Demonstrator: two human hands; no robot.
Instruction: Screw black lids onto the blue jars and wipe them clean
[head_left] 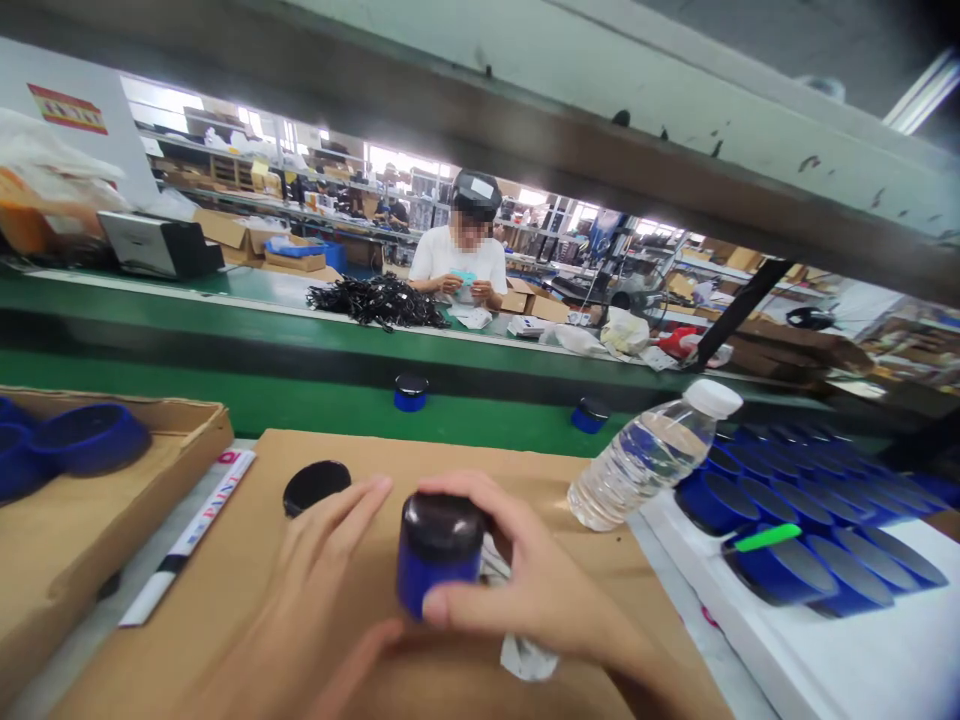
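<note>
Black-lidded blue jar (440,555) in right hand (532,580), left hand (315,570) beside.

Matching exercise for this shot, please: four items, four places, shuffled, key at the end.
Items
1. Blue jar with black lid
2. Loose black lid
3. Rows of blue jars
4. Blue containers at far left

Places
A. Shallow cardboard tray
B. White foam tray
C. Right hand
D. Brown cardboard sheet

Pairs: 1-C, 2-D, 3-B, 4-A
</note>
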